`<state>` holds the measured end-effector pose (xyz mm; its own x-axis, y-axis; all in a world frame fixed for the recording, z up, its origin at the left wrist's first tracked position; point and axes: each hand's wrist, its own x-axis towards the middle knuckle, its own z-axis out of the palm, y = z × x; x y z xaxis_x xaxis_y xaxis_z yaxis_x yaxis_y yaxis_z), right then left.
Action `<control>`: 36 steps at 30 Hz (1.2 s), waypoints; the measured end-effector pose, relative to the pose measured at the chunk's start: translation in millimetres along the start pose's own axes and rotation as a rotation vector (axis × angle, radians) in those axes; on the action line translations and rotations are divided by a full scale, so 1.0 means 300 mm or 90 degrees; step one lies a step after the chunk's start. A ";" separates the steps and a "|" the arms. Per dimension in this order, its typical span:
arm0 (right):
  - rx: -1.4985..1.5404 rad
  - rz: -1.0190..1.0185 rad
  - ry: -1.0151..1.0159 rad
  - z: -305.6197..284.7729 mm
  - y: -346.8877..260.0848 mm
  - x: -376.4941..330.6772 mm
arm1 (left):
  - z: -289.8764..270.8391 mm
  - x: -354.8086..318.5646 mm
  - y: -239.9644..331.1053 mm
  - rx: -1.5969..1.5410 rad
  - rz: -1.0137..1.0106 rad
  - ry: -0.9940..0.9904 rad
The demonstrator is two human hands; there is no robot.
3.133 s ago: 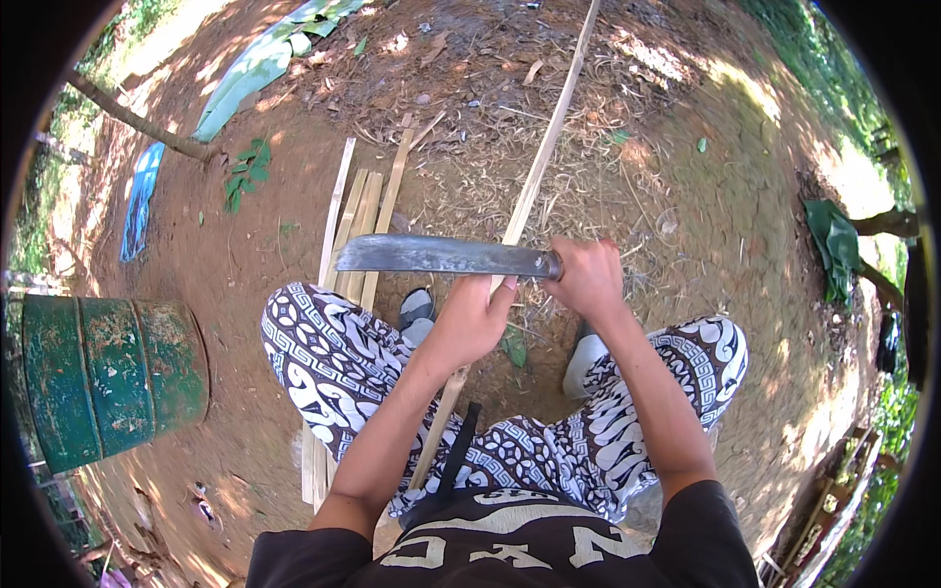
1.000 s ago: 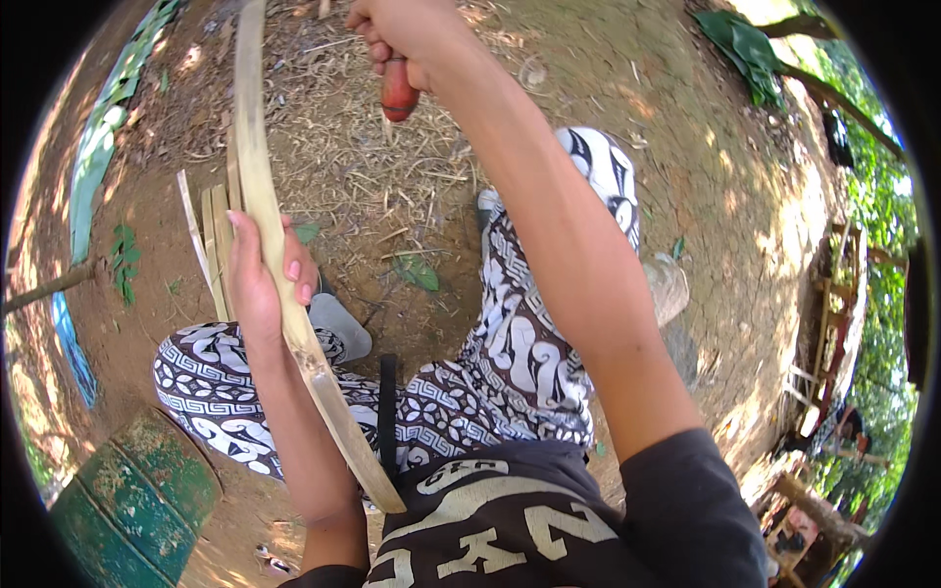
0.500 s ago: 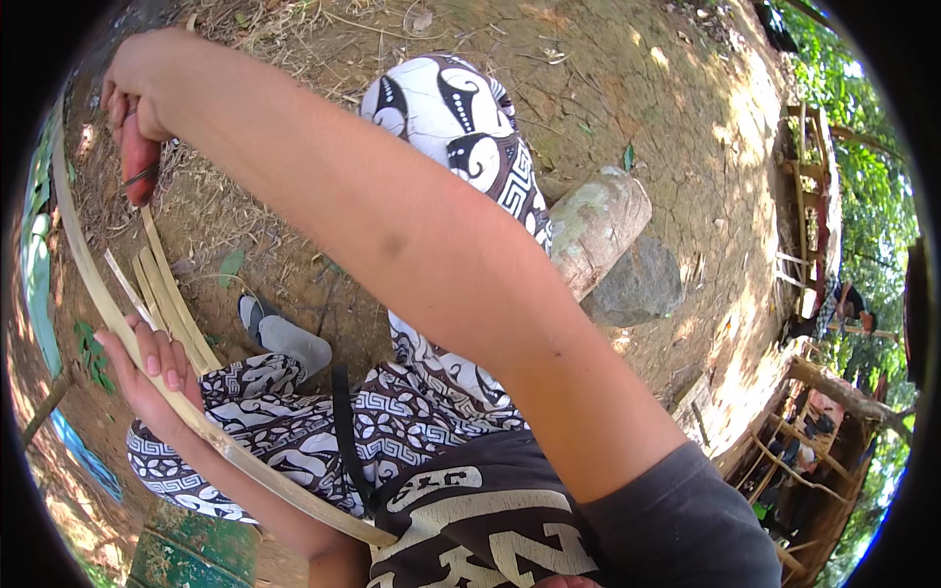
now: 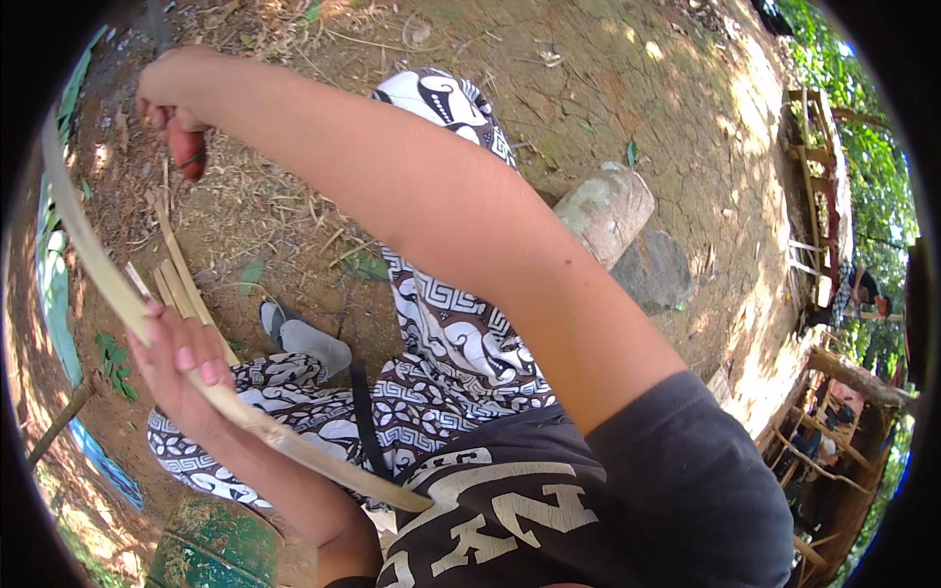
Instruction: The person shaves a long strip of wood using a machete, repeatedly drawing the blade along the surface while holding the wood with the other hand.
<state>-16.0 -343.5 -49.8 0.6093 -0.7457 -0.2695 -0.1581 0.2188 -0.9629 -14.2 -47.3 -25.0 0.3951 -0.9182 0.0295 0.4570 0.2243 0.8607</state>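
Observation:
A long, pale bamboo strip (image 4: 284, 443) runs from the far left to the front of my shirt, its near end against my belly. My left hand (image 4: 181, 365) is closed around the strip near its middle, fingers curled over it. Stretched across to the far left, my right arm ends in my right hand (image 4: 174, 90), its fingers wrapped round the red handle (image 4: 186, 149) of a tool. Dark bands circle this handle. No blade can be made out, so the tool's exact kind is unclear. The right hand is beside the strip's far part, with a gap between them.
Several split bamboo pieces (image 4: 186, 294) lie on the ground beyond my left hand, near my foot (image 4: 309, 338). A cut log (image 4: 606, 211) and a grey stone (image 4: 652, 274) sit right of my knee. At lower left is a green board (image 4: 221, 539). Wooden structures stand at the far right.
My right hand with the red-handled tool has shifted slightly right. The left hand has its fingers further over the strip. The strip's near end is higher in view, and the whole view has shifted a little.

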 end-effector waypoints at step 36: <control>-0.298 -0.154 0.035 0.077 0.019 -0.195 | 0.456 0.308 0.218 0.268 -0.041 -0.396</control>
<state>-34.6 -284.1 -39.2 0.6323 -0.7743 -0.0270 -0.3558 -0.2592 -0.8979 -56.8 -162.2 103.5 -0.2015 -0.9685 0.1461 0.0716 0.1342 0.9884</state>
